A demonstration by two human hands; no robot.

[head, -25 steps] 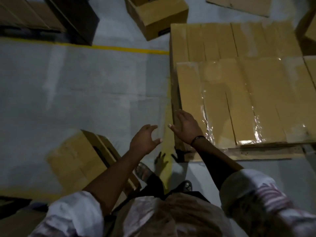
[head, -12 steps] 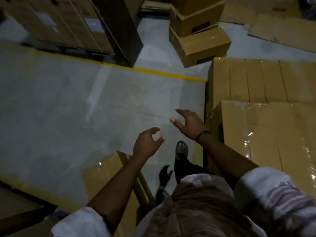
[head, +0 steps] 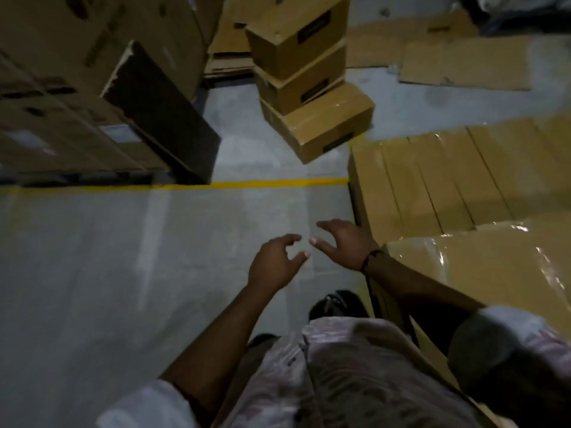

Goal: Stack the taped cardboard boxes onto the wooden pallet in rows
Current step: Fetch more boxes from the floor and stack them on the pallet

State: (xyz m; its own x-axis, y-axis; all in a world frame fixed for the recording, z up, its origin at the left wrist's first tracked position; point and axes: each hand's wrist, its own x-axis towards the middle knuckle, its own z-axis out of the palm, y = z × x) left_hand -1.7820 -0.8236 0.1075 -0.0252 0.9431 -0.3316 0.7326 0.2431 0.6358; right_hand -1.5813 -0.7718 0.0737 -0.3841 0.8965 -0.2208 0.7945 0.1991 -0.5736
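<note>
My left hand (head: 273,264) and my right hand (head: 347,244) hang empty over the grey floor, fingers spread, almost touching each other. To the right rises the stack of taped cardboard boxes (head: 438,183), its nearer, higher layer (head: 482,273) glossy with tape. The wooden pallet beneath is hidden. Ahead stands a leaning pile of three loose taped boxes (head: 315,118), well beyond both hands. My right wrist, with a dark band, is beside the stack's left corner.
A yellow floor line (head: 247,183) runs across ahead. Large stacked cartons (head: 77,88) with a dark flap fill the back left. Flattened cardboard sheets (head: 463,63) lie on the floor at the back right. My feet (head: 335,304) are below the hands.
The view has swung up and forward: the box on the floor at lower left has left the frame, and the pile of three boxes has come nearer. Both hands stay empty.
</note>
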